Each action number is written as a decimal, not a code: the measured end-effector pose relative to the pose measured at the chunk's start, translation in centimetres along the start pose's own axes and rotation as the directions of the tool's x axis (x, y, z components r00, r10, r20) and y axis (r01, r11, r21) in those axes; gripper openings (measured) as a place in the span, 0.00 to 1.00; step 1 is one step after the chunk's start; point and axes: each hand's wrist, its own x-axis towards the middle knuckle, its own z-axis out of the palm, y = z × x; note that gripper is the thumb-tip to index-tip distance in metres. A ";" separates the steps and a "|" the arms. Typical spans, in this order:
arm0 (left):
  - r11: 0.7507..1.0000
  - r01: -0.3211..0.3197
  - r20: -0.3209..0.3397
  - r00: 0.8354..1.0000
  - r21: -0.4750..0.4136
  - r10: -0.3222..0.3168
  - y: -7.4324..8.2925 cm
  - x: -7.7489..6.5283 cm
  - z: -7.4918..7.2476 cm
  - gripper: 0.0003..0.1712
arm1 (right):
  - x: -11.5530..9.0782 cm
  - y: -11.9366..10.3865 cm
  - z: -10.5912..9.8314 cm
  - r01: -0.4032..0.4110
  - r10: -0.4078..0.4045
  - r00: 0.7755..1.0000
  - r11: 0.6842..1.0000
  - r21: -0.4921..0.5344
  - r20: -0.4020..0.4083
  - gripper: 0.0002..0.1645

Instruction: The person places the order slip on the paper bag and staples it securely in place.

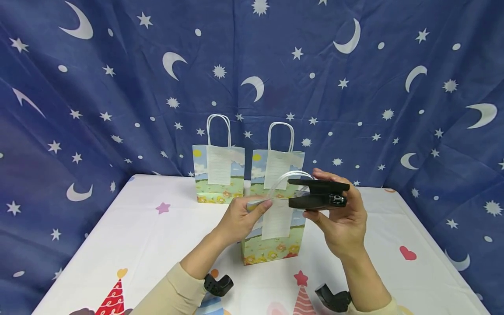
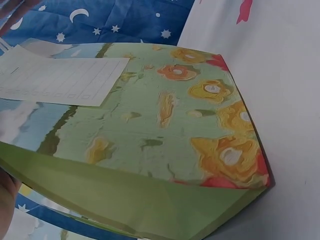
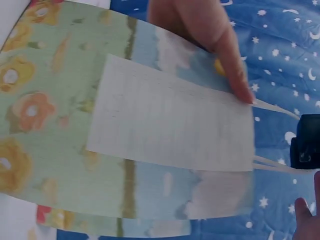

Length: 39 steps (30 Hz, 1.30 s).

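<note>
A paper gift bag with a flower meadow print hangs in front of me, low over the table. My left hand pinches its top left edge, thumb on the near side. A lined white paper sheet lies flat against the bag's front, its top level with the bag's rim, and the left thumb tip presses its corner in the right wrist view. My right hand grips a black stapler between thumb and fingers, its mouth toward the bag's top right edge, overlapping the white handles.
Two similar gift bags, a left one and a right one, stand upright at the back of the table, each with a white sheet on its front. Behind them hangs a blue curtain with moons and stars.
</note>
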 end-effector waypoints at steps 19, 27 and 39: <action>0.987 0.128 -0.109 0.984 -0.100 -0.139 -0.5 -0.2 -1.4 0.19 | 0.8 -0.4 -6.6 -0.311 0.229 0.882 0.939 -0.145 -0.412 0.36; 0.993 0.086 -0.128 0.987 -0.087 -0.097 -0.7 -0.1 -2.3 0.17 | -0.1 1.8 -10.7 -0.872 0.759 0.472 0.475 -0.114 -0.447 0.38; 0.994 0.072 -0.074 0.994 -0.083 -0.078 -1.1 0.5 -2.6 0.18 | -2.6 4.6 -13.5 -0.934 0.884 0.261 0.129 -0.334 -0.387 0.50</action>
